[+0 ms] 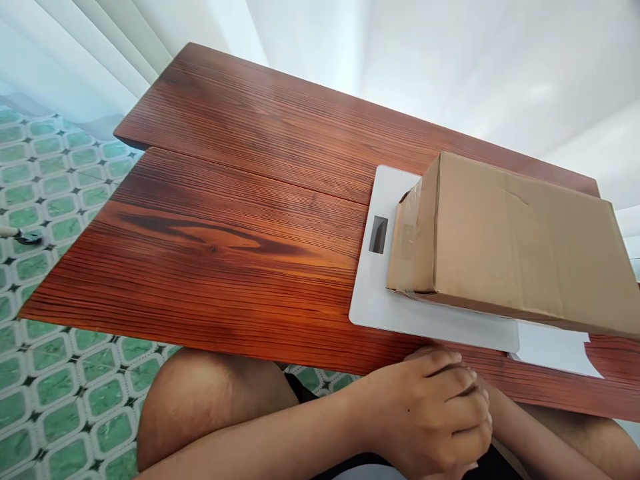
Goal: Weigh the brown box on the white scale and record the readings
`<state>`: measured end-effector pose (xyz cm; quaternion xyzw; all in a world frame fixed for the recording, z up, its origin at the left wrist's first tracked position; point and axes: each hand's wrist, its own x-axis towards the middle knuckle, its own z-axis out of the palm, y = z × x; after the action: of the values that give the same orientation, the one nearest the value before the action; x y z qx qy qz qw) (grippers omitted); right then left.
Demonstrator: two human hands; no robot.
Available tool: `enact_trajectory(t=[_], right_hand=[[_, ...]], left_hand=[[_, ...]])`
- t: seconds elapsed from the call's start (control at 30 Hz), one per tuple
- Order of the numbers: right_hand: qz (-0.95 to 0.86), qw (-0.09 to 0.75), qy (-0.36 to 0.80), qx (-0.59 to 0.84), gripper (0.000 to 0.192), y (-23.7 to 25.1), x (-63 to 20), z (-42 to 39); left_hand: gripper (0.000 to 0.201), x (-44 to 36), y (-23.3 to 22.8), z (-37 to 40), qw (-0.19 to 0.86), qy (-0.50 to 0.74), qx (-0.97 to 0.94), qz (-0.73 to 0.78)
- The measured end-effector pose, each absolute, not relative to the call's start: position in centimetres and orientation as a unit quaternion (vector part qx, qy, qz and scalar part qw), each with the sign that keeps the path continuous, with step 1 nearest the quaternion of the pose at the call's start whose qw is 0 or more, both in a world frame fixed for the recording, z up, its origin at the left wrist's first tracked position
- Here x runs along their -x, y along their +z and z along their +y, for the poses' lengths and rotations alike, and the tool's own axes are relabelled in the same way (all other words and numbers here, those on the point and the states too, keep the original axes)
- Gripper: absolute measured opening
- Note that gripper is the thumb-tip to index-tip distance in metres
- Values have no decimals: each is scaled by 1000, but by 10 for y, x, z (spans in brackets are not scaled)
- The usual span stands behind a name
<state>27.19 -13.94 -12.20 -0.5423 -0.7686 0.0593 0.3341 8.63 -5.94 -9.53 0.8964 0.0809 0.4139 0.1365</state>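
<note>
My left hand [430, 413] lies in front of my lap by the table's near edge, its fingers curled over my right hand. Most of my right hand is hidden beneath it, and its fingers cannot be made out; the right forearm [530, 433] comes in from the lower right. Just beyond the hands, a taped brown cardboard box [500, 233] rests on a flat white digital scale [367, 287]. The scale's small grey display [379, 235] shows no readable figures. Neither hand touches the box or the scale.
The reddish-brown wooden table [225, 267] has a stepped left end. White paper sheets [555, 347] lie under the box's near right side. A pale curtain [400, 73] hangs behind the table. Green and white tiles [60, 373] cover the floor, with a caster wheel [29, 236] at far left.
</note>
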Motion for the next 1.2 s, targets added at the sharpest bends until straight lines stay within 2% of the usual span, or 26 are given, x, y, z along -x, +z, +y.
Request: enact_trajectory(t=[0.07,0.13,0.27,0.5,0.77,0.93,1.0,1.2], right_hand=[[-732,315,16,604,37,-122,-271,-138],[-710,336,-4,619,41,-119,-271,-136],[-698,382,44,604,44,-114,-273,-135],[-650,387,74,650,45,-118,-262,-146],[-618,344,1,707,38,-129,-259,-153],[-616,435,-92,650,40,-129,-248,-138],[-620,447,-104,637,40,-130,-247,-135],[-634,376,12,675,39,-132,-261,-151]], left_hand=[[30,-89,-99,-60,120,451,-881,78],[26,-91,-100,-60,110,467,-874,79],[25,-93,-97,-57,98,483,-867,79],[24,-95,-99,-58,114,483,-864,83],[23,-97,-100,-59,111,497,-856,87],[24,-99,-101,-59,116,502,-853,83],[24,-99,-101,-59,117,505,-851,79],[23,-100,-103,-60,114,506,-851,84]])
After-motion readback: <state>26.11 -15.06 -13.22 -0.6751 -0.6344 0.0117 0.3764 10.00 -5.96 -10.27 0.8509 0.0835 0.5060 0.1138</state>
